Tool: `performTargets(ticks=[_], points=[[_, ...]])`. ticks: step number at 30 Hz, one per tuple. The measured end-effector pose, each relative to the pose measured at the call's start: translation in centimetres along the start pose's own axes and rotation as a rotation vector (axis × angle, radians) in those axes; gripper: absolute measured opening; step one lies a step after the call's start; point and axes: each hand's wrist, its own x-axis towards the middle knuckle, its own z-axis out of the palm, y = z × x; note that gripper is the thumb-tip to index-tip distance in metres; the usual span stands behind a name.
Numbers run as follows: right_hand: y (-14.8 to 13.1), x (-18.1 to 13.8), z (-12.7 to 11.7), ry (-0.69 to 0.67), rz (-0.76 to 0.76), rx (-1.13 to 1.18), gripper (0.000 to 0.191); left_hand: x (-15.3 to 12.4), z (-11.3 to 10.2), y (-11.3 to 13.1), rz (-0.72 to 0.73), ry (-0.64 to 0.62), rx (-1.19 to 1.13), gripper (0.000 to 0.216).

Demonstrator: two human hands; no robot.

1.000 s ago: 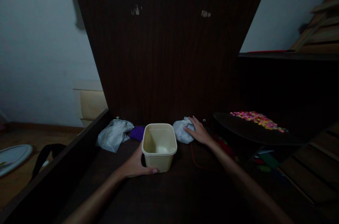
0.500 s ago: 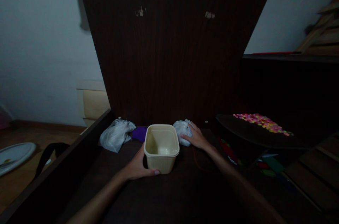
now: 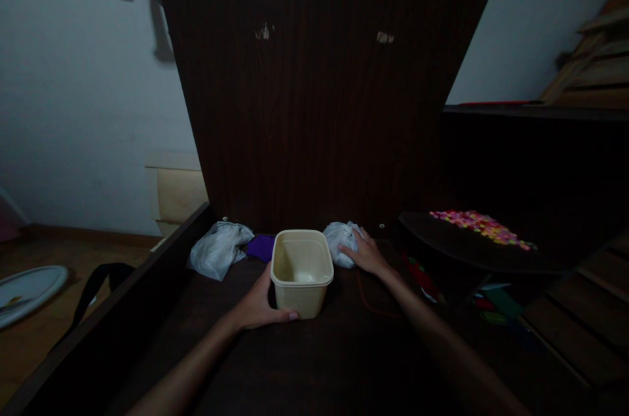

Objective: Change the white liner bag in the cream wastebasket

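Nearest, beneath both forearms, spreads a dark brown wooden surface [image 3: 295,370]. The left hand [image 3: 258,303] grips a cream, square-mouthed plastic tub with ribbed sides [image 3: 301,300], its thumb laid low across the front wall; the tub is upright, its open mouth above those fingers. That low hold looks right for steadying it: light pressure should do, since thin walls could flex. To the right of the tub runs a thin orange-brown cord [image 3: 366,301], nearer than the right fingertips and best left clear of the wrist. Farther off, the right hand [image 3: 369,255] lies over a crumpled whitish plastic bag [image 3: 337,240]; in this dim light I cannot tell whether its fingers pinch or merely rest. A full, gathered grasp would probably suit such slack film better than fingertips. Beyond the left fingers lies a purple piece [image 3: 260,247].
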Motion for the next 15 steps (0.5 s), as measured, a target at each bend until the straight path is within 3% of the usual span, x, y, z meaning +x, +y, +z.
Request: performTargets(ticks=[11,15], points=[[-0.6,-0.2,0.0,-0.021,0.048,-0.023,0.081,0.0,0.0,0.2,0.014,-0.004,0.006,0.116],[-1.0,-0.9,-0.8,-0.014,0.038,-0.037,0.084,-0.1,-1.2,0.4,0.021,-0.104,0.027,0.116]])
